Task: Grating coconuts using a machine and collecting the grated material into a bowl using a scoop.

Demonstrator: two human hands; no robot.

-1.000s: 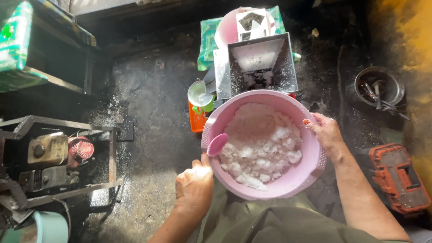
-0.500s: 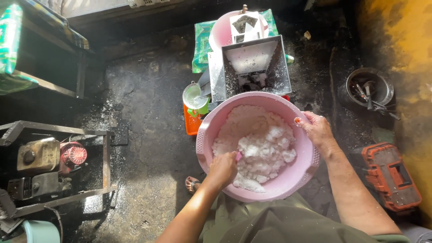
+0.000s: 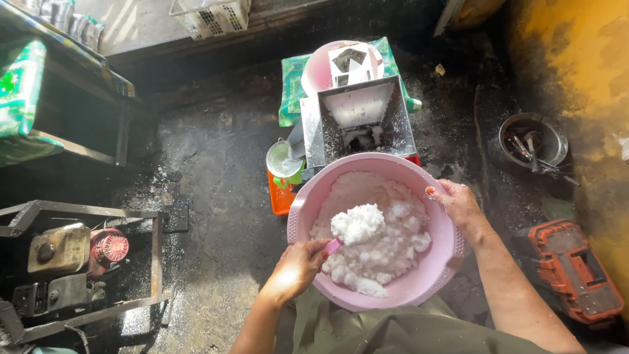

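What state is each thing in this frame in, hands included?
Round pink plastic basin: tilted, roughly half full of white lumpy mash.
Small pink scoop: heaped with white mash, raised over the basin.
Left hand: closed on the scoop handle.
Right hand: gripping the basin rim.
Grey metal hopper: open-topped, white residue inside.
Orange toolbox: lid shut.
Dark metal bowl: holds tools.

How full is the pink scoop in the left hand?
Heaped full. The pink scoop in the left hand carries a mound of white clumpy material above the pink basin.
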